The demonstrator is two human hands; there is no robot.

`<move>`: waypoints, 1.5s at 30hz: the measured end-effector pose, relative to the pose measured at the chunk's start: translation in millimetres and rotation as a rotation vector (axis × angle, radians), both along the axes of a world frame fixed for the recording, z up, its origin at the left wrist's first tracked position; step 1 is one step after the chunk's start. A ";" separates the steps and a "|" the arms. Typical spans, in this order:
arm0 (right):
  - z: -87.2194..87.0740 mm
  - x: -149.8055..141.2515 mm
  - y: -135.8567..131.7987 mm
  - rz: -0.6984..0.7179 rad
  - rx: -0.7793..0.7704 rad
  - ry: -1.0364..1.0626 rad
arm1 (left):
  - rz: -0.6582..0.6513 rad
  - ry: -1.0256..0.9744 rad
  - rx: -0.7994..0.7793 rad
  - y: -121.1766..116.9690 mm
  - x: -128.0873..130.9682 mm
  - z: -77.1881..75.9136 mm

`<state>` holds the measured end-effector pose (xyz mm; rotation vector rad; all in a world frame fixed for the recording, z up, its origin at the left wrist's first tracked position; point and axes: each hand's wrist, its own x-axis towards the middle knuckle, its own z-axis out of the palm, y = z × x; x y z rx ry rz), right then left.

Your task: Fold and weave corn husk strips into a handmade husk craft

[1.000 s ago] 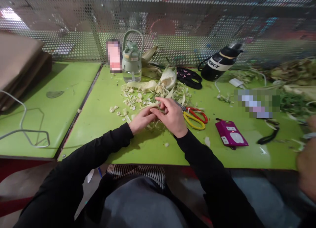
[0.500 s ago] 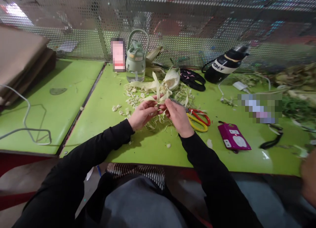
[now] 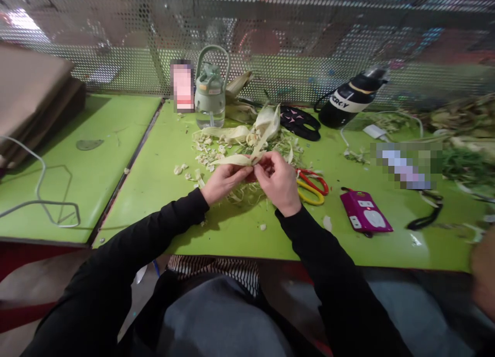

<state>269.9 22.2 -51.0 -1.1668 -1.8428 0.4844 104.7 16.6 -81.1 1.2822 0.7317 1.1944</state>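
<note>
Left hand [image 3: 224,183] and right hand [image 3: 280,183] together, both pinching husk strips [image 3: 233,160] above scraps [image 3: 207,150] on the bench [image 3: 232,236]; paired grip probably steadies the folds. Scissors [image 3: 310,186] lie beside, presumably for reach.

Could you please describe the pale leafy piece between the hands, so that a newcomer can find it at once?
Start at the green table and find the left hand and right hand, close together above it. Between them is the pale leafy piece, one long blade pointing left. Unlike the scraps on the table, it is held.
</note>
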 end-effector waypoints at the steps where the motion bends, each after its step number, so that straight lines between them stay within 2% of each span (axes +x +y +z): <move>1: 1.3 -1.4 -2.9 -0.004 0.055 -0.008 | 0.007 -0.033 -0.026 0.5 0.5 -1.4; 6: 3.5 -9.7 -9.7 0.095 0.234 -0.170 | 0.092 -0.020 -0.040 1.2 3.5 -6.9; 8: 2.3 -10.5 -8.1 0.104 0.192 -0.116 | 0.063 -0.076 -0.093 0.0 4.1 -5.9; 11: 0.2 -8.0 -2.3 0.068 -0.002 0.105 | -0.008 -0.177 -0.147 -2.6 3.6 -0.7; 13: -0.4 -5.2 2.7 0.006 -0.088 0.185 | -0.026 -0.168 -0.138 -4.3 3.0 2.9; 15: -0.1 -2.7 7.0 -0.019 -0.063 0.168 | -0.059 -0.142 -0.124 -5.7 2.3 5.0; 18: 2.8 -0.5 8.8 0.016 -0.030 0.077 | -0.162 -0.106 -0.105 -6.8 0.8 5.1; 21: 7.6 0.1 5.4 0.015 -0.096 0.026 | -0.274 -0.115 -0.106 -6.6 -1.7 3.7; 24: 12.1 0.5 1.7 0.012 -0.123 0.059 | -0.316 -0.106 -0.145 -6.3 -2.7 2.8; 27: 15.1 1.4 1.3 0.025 -0.143 0.064 | -0.294 -0.085 -0.147 -6.8 -0.2 2.0; 32: 15.0 3.8 7.3 0.062 -0.226 0.001 | -0.156 -0.042 -0.129 -7.0 6.3 -0.5; 36: 7.6 6.4 16.0 0.074 -0.317 -0.032 | -0.215 -0.098 -0.155 -8.6 9.0 -2.5; 39: 3.6 10.0 20.1 0.115 -0.352 0.036 | -0.238 -0.165 -0.167 -10.2 10.2 -3.6; 42: 8.7 16.5 18.8 0.127 -0.368 0.086 | -0.114 -0.180 -0.173 -9.3 9.1 -3.6; 45: 19.2 25.0 15.9 0.170 -0.345 0.024 | 0.012 -0.170 -0.160 -6.1 6.0 -3.5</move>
